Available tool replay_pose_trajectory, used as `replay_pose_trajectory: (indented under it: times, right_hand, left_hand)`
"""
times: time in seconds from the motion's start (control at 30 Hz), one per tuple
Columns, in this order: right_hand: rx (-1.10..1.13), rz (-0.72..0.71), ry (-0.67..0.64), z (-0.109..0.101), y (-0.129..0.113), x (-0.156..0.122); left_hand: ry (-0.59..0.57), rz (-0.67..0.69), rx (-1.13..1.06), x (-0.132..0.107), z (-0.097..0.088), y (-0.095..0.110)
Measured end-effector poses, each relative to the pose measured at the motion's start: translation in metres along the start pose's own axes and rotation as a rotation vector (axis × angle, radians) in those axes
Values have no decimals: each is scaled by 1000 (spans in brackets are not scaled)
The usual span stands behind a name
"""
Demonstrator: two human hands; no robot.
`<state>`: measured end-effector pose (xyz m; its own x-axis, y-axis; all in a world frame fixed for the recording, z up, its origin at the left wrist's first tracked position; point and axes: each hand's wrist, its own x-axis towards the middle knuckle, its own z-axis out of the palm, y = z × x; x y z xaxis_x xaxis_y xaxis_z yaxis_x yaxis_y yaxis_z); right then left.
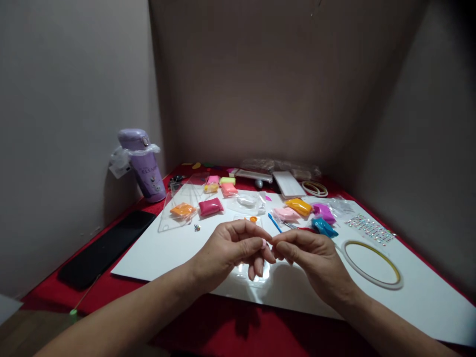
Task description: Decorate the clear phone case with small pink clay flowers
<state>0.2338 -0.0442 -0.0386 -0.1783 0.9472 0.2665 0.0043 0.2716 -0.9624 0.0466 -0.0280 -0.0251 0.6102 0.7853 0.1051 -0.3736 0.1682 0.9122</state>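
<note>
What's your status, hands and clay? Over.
Left hand and right hand pinched fingertip to fingertip; anything between too small to tell. Above clear plastic sheet on white board. Clay packets beyond, untouched.

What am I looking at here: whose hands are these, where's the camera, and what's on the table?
No machine here: a person works bare-handed, and the single picture comes from a camera on their head, looking down. The left hand and right hand meet at the fingertips, pinching what looks like a tiny pink bit. Under them lies a white sheet on a red table. On it: an orange packet, a blue packet, a blue stick, a tape ring and a sticker sheet. A purple bottle and black phone sit left.
</note>
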Motion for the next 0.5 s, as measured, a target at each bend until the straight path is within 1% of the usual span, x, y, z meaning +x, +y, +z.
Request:
replay_pose_trajectory:
  times: [0.23,0.4,0.5]
  right_hand:
    - [70,69,-42,2,-1,-2]
    - [77,87,-103,0,-1,-3]
    - [30,74,-80,-1,1,-2]
  left_hand:
    - [37,-13,42,-1,2,1]
    - [47,-2,81,-4,2,2]
    - [56,-8,85,-5,5,3]
